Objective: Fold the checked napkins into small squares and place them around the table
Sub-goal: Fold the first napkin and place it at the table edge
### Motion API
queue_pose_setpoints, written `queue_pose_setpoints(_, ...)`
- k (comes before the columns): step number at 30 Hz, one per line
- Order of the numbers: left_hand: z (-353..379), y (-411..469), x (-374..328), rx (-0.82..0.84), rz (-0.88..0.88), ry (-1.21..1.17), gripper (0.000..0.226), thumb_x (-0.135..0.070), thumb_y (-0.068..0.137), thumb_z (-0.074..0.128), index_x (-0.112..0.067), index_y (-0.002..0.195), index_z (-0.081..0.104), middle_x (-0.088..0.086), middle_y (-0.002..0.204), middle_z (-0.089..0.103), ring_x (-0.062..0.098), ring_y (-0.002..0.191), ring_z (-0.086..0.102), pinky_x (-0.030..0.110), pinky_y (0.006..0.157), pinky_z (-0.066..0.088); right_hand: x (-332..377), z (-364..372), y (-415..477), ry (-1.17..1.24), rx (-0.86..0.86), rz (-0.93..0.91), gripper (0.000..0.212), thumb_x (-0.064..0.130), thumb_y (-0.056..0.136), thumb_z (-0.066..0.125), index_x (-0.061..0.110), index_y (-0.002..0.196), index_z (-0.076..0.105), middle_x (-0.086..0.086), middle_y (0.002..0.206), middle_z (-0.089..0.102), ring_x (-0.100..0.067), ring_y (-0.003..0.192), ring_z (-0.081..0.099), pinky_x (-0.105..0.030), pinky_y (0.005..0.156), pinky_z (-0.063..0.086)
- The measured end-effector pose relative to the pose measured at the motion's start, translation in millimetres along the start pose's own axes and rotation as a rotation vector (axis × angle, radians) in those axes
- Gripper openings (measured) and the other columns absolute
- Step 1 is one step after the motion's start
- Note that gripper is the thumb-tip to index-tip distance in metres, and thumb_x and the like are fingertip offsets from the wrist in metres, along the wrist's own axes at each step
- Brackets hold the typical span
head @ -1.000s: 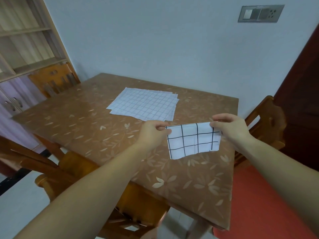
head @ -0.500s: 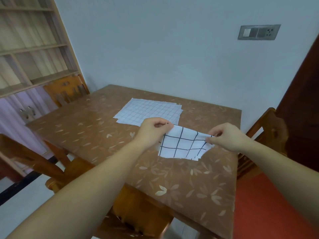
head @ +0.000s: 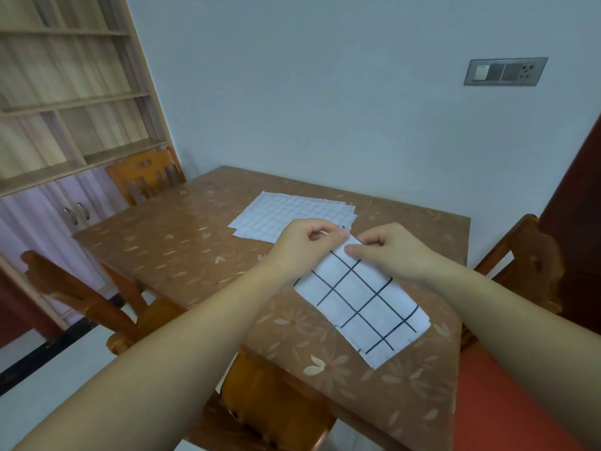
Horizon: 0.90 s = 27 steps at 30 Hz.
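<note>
**A:** Lower right of centre, the checked napkin (head: 364, 304) lies part-folded on the table (head: 162, 242), not yet a small square!

**B:** The left hand (head: 302, 249) and right hand (head: 390, 252) pinch its far corner, fingers curled. Beyond, mid-frame, the unfolded stack (head: 286, 213) waits. No napkin is placed yet that I can see.

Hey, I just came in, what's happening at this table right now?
A person is folding a checked napkin at the near right part of the table. The left hand and the right hand both pinch its far end, and the rest lies flat on the tabletop as a long strip, not yet a small square. A stack of unfolded napkins waits further back. No finished squares are visible around the table.
</note>
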<state>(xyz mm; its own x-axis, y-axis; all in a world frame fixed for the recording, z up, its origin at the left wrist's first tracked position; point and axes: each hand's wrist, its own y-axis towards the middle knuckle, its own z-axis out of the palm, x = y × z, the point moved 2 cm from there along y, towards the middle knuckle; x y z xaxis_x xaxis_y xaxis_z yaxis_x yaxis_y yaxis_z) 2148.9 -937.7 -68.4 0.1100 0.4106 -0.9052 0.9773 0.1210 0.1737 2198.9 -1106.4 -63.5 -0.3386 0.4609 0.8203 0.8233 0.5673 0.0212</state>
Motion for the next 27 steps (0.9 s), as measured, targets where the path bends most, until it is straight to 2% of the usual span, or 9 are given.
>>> queue_pose_setpoints(2, -3.1, -3.4, 0.5, 0.040, -0.005, 0.030, 0.015, -0.029, 0.088, 0.070, -0.015, 0.088, 0.073, -0.019, 0.044, 0.053, -0.004, 0.042, 0.048, 0.009, 0.049, 0.035, -4.3, -3.9, 0.2, 0.112, -0.050, 0.011, 0.039, 0.032, 0.089, 0.068, -0.007, 0.083, 0.064, -0.023, 0.073, 0.059, -0.023, 0.065, 0.053, -0.035, 0.064, 0.042)
queue_pose_setpoints(4, -6.2, -4.7, 1.6, 0.049, -0.007, 0.063, 0.015, -0.027, 0.088, 0.071, -0.012, 0.087, 0.075, -0.016, 0.055, 0.063, -0.003, 0.050, 0.056, 0.014, 0.055, 0.041, -10.0, -7.4, 0.3, 0.193, -0.086, 0.021, 0.033, 0.032, 0.088, 0.068, 0.000, 0.088, 0.070, -0.025, 0.091, 0.070, -0.030, 0.072, 0.065, -0.041, 0.071, 0.052)
queue_pose_setpoints(7, -6.5, -4.9, 1.0, 0.056, -0.028, 0.089, 0.022, -0.032, 0.090, 0.068, -0.013, 0.081, 0.076, -0.004, 0.066, 0.070, 0.006, 0.060, 0.060, 0.023, 0.062, 0.047, -14.4, -8.9, -0.5, 0.242, -0.100, 0.023, 0.023, 0.031, 0.090, 0.067, 0.009, 0.091, 0.074, -0.015, 0.094, 0.074, -0.023, 0.080, 0.071, -0.038, 0.073, 0.054)
queue_pose_setpoints(10, -2.4, -4.8, -1.4, 0.100, -0.016, 0.089, 0.032, -0.036, 0.092, 0.064, -0.014, 0.071, 0.074, 0.011, 0.068, 0.068, 0.012, 0.061, 0.055, 0.030, 0.064, 0.043, -11.9, -9.7, -0.1, 0.321, -0.156, -0.022, 0.019, 0.028, 0.093, 0.064, 0.012, 0.092, 0.075, -0.013, 0.096, 0.074, -0.018, 0.082, 0.069, -0.037, 0.077, 0.052)
queue_pose_setpoints(16, 0.0, -6.6, -10.0, 0.137, -0.001, 0.082, 0.034, -0.033, 0.097, 0.057, -0.019, 0.068, 0.069, -0.018, 0.049, 0.054, -0.003, 0.046, 0.045, 0.012, 0.053, 0.036, -10.4, -15.5, -2.4, 0.415, -0.174, -0.009, 0.020, 0.023, 0.094, 0.064, 0.006, 0.094, 0.075, -0.023, 0.103, 0.071, -0.025, 0.083, 0.066, -0.043, 0.081, 0.051)
queue_pose_setpoints(18, 1.9, -5.8, -10.3, 0.114, -0.001, 0.085, 0.024, -0.038, 0.094, 0.061, -0.026, 0.076, 0.073, -0.016, 0.056, 0.056, 0.000, 0.053, 0.048, 0.015, 0.059, 0.039, -9.6, -14.1, -3.4, 0.409, -0.148, -0.019, 0.023, 0.022, 0.094, 0.064, 0.001, 0.096, 0.074, -0.026, 0.105, 0.069, -0.026, 0.084, 0.065, -0.042, 0.081, 0.050)
queue_pose_setpoints(21, 4.2, -4.6, -9.1, 0.083, 0.038, 0.097, 0.026, -0.040, 0.091, 0.064, -0.026, 0.070, 0.071, -0.005, 0.055, 0.040, 0.012, 0.055, 0.038, 0.024, 0.057, 0.033, -9.4, -11.7, -3.8, 0.385, -0.120, -0.036, 0.026, 0.020, 0.094, 0.063, -0.004, 0.098, 0.072, -0.030, 0.107, 0.066, -0.027, 0.085, 0.065, -0.041, 0.082, 0.052)
queue_pose_setpoints(24, 3.0, -5.0, -10.5, 0.006, 0.099, 0.086, 0.027, -0.032, 0.092, 0.065, -0.021, 0.067, 0.069, -0.010, 0.048, 0.037, 0.009, 0.048, 0.033, 0.021, 0.050, 0.029, -13.6, -11.3, -6.2, 0.348, -0.058, -0.014, 0.027, 0.022, 0.094, 0.063, -0.004, 0.098, 0.071, -0.027, 0.104, 0.070, -0.027, 0.089, 0.069, -0.045, 0.090, 0.054)
queue_pose_setpoints(27, -4.1, -2.2, -8.3, -0.090, 0.115, 0.083, 0.026, -0.030, 0.091, 0.066, -0.017, 0.068, 0.069, -0.013, 0.043, 0.039, 0.004, 0.043, 0.033, 0.018, 0.047, 0.028, -22.4, -7.3, -11.8, 0.184, 0.059, 0.044, 0.031, 0.030, 0.095, 0.061, 0.001, 0.096, 0.072, -0.014, 0.096, 0.076, -0.029, 0.092, 0.073, -0.044, 0.088, 0.055)
